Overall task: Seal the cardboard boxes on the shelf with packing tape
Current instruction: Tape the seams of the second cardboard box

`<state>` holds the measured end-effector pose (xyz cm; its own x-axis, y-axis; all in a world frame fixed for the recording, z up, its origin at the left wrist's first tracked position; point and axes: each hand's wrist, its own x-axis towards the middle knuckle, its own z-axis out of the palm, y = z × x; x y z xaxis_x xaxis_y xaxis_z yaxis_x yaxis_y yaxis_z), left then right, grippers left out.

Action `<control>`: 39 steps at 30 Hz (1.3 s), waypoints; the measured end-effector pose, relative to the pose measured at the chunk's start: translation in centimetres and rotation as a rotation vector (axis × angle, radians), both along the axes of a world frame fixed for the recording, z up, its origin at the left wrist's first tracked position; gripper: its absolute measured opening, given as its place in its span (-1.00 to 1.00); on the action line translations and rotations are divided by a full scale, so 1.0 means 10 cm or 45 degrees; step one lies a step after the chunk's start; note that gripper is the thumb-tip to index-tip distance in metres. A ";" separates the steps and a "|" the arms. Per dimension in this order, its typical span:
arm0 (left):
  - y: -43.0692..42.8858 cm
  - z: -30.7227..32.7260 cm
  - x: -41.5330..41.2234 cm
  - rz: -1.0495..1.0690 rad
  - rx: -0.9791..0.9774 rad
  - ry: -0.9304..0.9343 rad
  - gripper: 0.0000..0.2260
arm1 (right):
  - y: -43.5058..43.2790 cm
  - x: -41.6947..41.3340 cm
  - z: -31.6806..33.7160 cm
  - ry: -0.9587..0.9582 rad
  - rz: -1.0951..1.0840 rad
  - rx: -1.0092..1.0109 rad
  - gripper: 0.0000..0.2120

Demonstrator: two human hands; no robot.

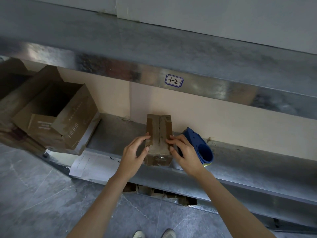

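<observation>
A small brown cardboard box (159, 133) lies on the metal shelf (240, 162), its flaps closed along a dark centre seam with strips of brown tape on top. My left hand (135, 152) grips its left side, fingertips curled onto the top and thumb at the near edge. My right hand (183, 150) grips its right side the same way. Just right of that hand, a blue tape dispenser (199, 145) rests on the shelf; nobody holds it.
A larger open cardboard box (58, 117) with raised flaps stands at the shelf's left end, overhanging the edge. A white paper sheet (92, 164) hangs at the shelf front. The upper shelf beam carries a label (174, 81). More cardboard (163, 194) shows on the level below.
</observation>
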<state>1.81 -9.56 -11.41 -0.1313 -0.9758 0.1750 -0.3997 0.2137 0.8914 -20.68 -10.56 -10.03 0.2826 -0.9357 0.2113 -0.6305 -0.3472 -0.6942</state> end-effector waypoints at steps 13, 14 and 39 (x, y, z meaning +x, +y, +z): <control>-0.05 0.02 0.02 0.050 -0.062 -0.003 -0.64 | -0.07 -0.13 0.05 0.102 0.101 0.000 -0.62; -0.06 0.01 0.01 0.062 -0.084 -0.003 -0.65 | -0.07 -0.12 0.04 0.086 0.086 -0.007 -0.63; -0.05 -0.01 0.00 0.055 -0.040 0.078 -0.65 | -0.07 -0.03 0.02 -0.033 -0.002 0.030 -0.46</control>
<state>1.78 -10.06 -11.54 -0.0775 -0.9741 0.2124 -0.3541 0.2261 0.9075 -20.95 -11.29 -9.83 0.2760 -0.9408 0.1968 -0.6128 -0.3299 -0.7180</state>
